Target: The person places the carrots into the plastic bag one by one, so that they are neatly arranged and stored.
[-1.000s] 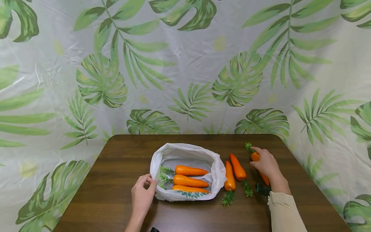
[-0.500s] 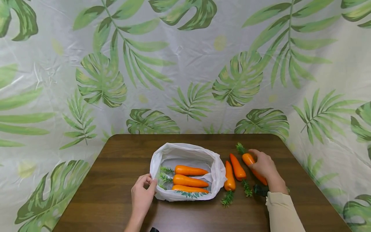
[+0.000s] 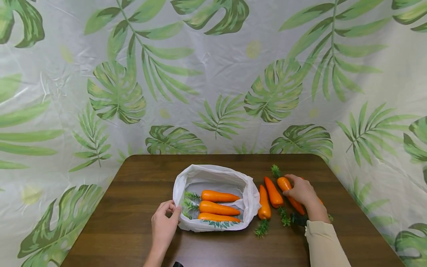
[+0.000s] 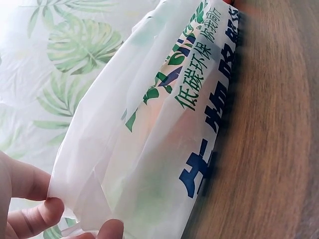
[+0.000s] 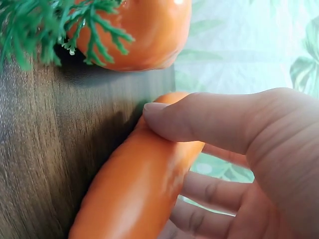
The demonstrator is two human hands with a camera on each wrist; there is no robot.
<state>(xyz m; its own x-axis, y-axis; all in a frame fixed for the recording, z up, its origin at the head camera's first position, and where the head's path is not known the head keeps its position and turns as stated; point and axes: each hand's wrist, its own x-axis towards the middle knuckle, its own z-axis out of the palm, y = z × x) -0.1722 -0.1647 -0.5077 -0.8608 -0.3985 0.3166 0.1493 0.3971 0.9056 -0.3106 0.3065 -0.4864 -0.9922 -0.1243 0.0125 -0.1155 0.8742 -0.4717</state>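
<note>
My left hand [image 3: 164,222] pinches the left rim of a white plastic bag [image 3: 251,200]. Printed green and blue characters show on the bag's side [image 4: 164,129] in the left wrist view. Inside, three orange carrots with green tops lie side by side, one of them the middle carrot [image 3: 219,208]. Over at the right, my right hand [image 3: 301,192] grips another carrot [image 5: 134,184], its thumb on top and fingers on the far side. That carrot's leafy top [image 3: 275,170] points away from me. Two more carrots, a nearer one [image 3: 264,204] and a redder one [image 3: 273,193], lie between bag and hand.
A further carrot [image 3: 320,200] shows partly behind the right hand, with its greenery [image 3: 330,218] past the wrist. Everything rests on a dark wooden table [image 3: 133,207]. A leaf-patterned sheet [image 3: 213,74] hangs behind the table's back edge.
My right hand has shifted left with its carrot, bringing it close to the redder one. A further carrot has come into view behind that hand. My left hand and the bag stay put.
</note>
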